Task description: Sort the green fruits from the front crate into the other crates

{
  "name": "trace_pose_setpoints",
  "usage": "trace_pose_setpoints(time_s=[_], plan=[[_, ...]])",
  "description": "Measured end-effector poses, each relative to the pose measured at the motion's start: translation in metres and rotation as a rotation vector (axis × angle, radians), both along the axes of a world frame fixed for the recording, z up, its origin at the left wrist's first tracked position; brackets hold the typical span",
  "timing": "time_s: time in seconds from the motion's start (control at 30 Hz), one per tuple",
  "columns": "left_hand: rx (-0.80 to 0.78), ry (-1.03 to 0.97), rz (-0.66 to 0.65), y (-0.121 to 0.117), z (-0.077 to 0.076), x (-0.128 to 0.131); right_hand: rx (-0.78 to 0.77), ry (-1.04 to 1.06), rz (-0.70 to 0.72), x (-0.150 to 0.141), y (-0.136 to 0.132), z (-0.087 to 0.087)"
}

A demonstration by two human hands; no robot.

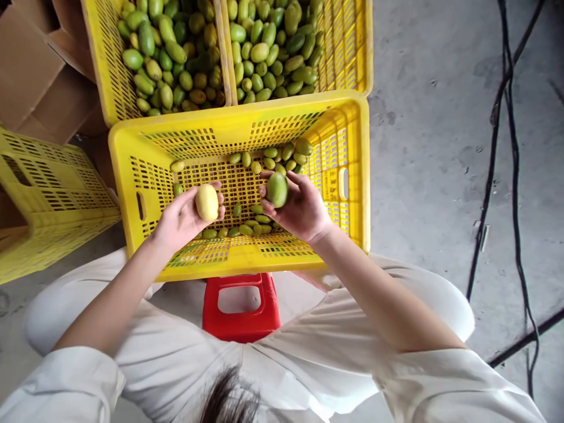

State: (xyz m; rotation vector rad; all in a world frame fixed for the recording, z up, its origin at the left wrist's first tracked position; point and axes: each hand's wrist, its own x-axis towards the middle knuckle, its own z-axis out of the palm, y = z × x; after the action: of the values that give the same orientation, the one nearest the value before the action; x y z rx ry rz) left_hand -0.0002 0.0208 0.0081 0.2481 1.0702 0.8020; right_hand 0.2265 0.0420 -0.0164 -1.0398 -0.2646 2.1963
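Note:
My left hand (187, 214) holds a pale yellow oval fruit (207, 202), like a small mango, on its upturned palm and fingers. In my right hand (302, 208) lies a green oval fruit (277, 190) of similar size, cradled by curled fingers. Both hands are over a yellow slotted plastic crate (240, 267) and are apart from each other. Smaller green fruits (253, 228) lie along the crate's near side, and more green fruits (288, 151) cluster at its far right corner. A single yellowish fruit (177, 166) rests at the far left.
Beyond the crate stands another yellow crate (346, 44), divided in two and heaped with green and yellowish fruits (170, 56). Left are a yellow crate (57, 194) and cardboard boxes (35, 70). A red stool (240, 329) sits between my legs; black cables (491, 153) cross the floor at right.

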Motion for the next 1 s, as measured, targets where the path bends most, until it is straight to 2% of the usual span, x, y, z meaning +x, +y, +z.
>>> trace_pose_setpoints(time_s=[0.2, 0.37, 0.53, 0.73, 0.87, 1.0], plan=[[0.079, -0.014, -0.003, -0.002, -0.006, -0.003, 0.003, 0.052, -0.102, 0.001, -0.001, -0.002], [0.057, 0.046, -0.069, -0.003, -0.011, -0.004, 0.037, 0.054, 0.000, 0.002, -0.007, -0.009], [0.023, 0.027, -0.126, 0.000, -0.010, -0.001, -0.012, 0.036, 0.087, 0.005, -0.005, -0.012], [-0.027, -0.047, 0.053, 0.002, -0.005, -0.001, -0.047, 0.040, -0.088, 0.004, 0.002, -0.004], [0.103, -0.070, -0.019, -0.003, -0.009, -0.003, -0.045, 0.045, -0.112, 0.001, 0.000, -0.006], [0.149, -0.108, -0.103, -0.007, -0.009, -0.001, -0.001, 0.041, -0.034, 0.001, -0.006, -0.010]])
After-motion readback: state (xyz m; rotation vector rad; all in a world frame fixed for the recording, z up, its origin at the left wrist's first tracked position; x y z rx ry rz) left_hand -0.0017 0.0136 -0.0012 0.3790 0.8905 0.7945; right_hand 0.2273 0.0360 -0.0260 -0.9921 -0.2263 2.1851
